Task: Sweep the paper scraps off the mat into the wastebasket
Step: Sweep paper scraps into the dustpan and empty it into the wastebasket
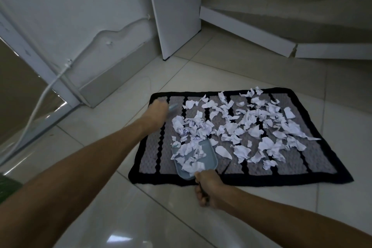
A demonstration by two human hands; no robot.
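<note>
A blue dustpan [196, 159], partly filled with paper scraps [253, 125], is held by its handle in the clenched right hand [209, 189] at the near edge of the mat [326, 159]. A small brush [173, 106], blurred, is gripped in the left hand [159, 109] over the mat's far left corner.

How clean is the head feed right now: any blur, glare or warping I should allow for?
Head view: dim overall; the left hand is motion-blurred, so its tool is unclear; the right hand, dustpan and paper scraps read sharper; glare spots on the floor tiles; wide-angle bending of the walls.
</note>
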